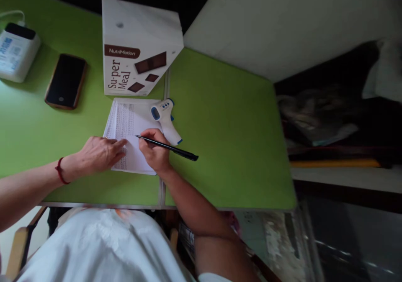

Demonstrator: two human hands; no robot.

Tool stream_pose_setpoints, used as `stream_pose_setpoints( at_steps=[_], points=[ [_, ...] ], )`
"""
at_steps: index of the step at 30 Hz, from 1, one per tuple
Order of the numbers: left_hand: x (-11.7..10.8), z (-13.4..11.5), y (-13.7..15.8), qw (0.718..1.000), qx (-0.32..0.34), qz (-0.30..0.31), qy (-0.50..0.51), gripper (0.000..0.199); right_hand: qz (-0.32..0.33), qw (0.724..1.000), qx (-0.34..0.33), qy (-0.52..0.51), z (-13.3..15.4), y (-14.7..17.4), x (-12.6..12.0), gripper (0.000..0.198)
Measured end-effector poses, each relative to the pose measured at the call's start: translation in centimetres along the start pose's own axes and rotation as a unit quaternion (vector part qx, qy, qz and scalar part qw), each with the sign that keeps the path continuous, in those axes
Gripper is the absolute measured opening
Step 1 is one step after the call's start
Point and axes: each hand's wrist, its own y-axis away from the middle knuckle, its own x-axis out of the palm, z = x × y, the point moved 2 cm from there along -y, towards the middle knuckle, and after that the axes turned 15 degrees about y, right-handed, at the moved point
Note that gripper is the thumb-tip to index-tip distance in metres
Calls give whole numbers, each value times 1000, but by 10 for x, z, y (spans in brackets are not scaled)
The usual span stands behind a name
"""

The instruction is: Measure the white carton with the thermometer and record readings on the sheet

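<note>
My right hand (155, 152) grips a black pen (180, 151), its tip just over or on the white paper (138, 156); I cannot tell whether it touches. Rows of small handwriting cover the paper's left part, and another written sheet shows under its left edge. Flat on the left side of the paper lies my left hand (99, 154), fingers stretched out and holding nothing. A red cord circles that wrist. Beyond my right hand, a white and blue infrared thermometer (166, 121) rests on the paper's right edge and the table.
A white NutriMotion box (138, 31) stands right behind the paper. To the left are a dark phone (66, 81) and a white device with a cable (19, 54). The green table (226, 148) has a seam beside the paper. A wall (251, 26) borders its back right.
</note>
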Motion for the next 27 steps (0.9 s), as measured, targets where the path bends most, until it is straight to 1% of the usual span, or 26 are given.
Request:
stream_pose_setpoints(
  at_steps=[2, 7, 10, 14, 21, 27],
  points=[
    [0, 0, 0, 1000, 0, 3, 3, 41, -5, 1000, -15, 7, 1, 0, 4, 15],
    [0, -1, -1, 1000, 2, 14, -10, 44, 30, 997, -52, 54, 6, -1, 4, 17],
    [0, 0, -1, 1000, 4, 10, -9, 43, 23, 996, -68, 55, 7, -2, 1, 14],
    [1, 0, 0, 1000, 12, 0, -7, 43, 10, 997, -55, 58, 6, -1, 1, 13],
    [3, 1, -1, 1000, 28, -12, -6, 42, 40, 995, -49, 81, 3, -2, 2, 25],
    [1, 0, -1, 1000, 15, 8, -14, 44, 39, 994, -60, 88, 3, -3, 3, 25]
  ],
)
